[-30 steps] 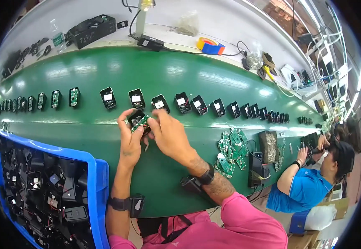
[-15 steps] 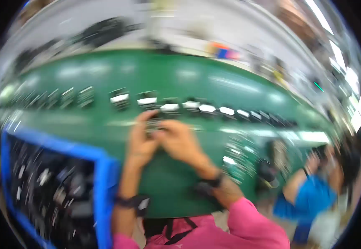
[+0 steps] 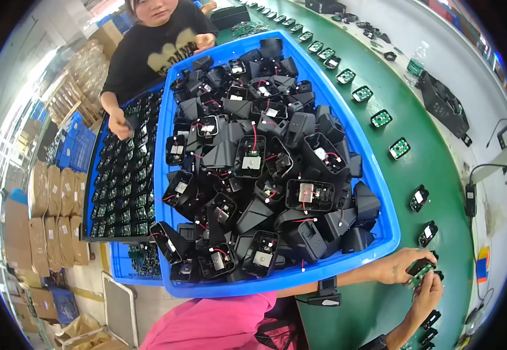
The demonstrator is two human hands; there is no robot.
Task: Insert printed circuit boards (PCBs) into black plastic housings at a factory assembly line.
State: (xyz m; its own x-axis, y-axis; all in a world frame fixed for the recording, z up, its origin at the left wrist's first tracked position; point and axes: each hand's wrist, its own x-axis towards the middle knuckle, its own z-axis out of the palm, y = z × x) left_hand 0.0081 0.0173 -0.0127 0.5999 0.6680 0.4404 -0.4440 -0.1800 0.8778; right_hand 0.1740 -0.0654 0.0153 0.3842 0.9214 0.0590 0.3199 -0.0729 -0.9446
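Low on the right, my left hand (image 3: 396,267) grips a small black plastic housing with a green circuit board (image 3: 419,270). My right hand (image 3: 429,296) is closed at the near side of the same piece, its fingertips against the board edge. How the board sits in the housing is partly hidden by my fingers. A row of similar black housings with boards (image 3: 420,198) runs along the green table (image 3: 376,149), passing close to my hands. Beside my left forearm stands a large blue bin (image 3: 389,236) heaped with black housings (image 3: 250,156) that have red wires.
At the far left of the bin, a person (image 3: 166,49) in a dark shirt reaches over a black tray of boards (image 3: 119,181). A bottle (image 3: 417,61) and a black case (image 3: 443,105) stand along the wall side. Stacked sacks (image 3: 61,219) and a cart (image 3: 119,309) occupy the left.
My view has swung to the left and sharpened, bringing the blue bin to the middle and my hands to the lower right. Both hands stay together around a small black piece.
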